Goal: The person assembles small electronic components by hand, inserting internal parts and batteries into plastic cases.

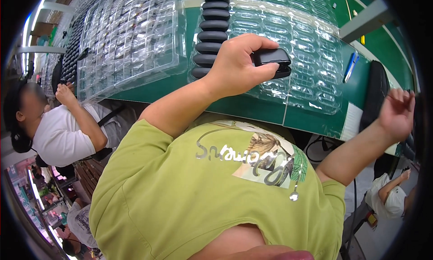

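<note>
My left hand (237,66) is closed on a small black hinged case (273,57), thumb below and index finger above. A narrow gap shows between the two halves at the case's right end. It is held over a clear plastic tray (311,75) with moulded pockets. A column of similar rounded black pieces (213,36) fills the pockets beside my left wrist. Out to the right, my right hand (397,113) is raised by a black padded object (376,91), its fingers loosely curled and apart, with nothing visible in them.
More clear trays (131,39) are stacked at the left of the green table (302,118). A blue pen (351,67) lies right of the tray, near a grey metal post (367,21). A co-worker in white (67,129) sits at the left; another person (390,194) is at lower right.
</note>
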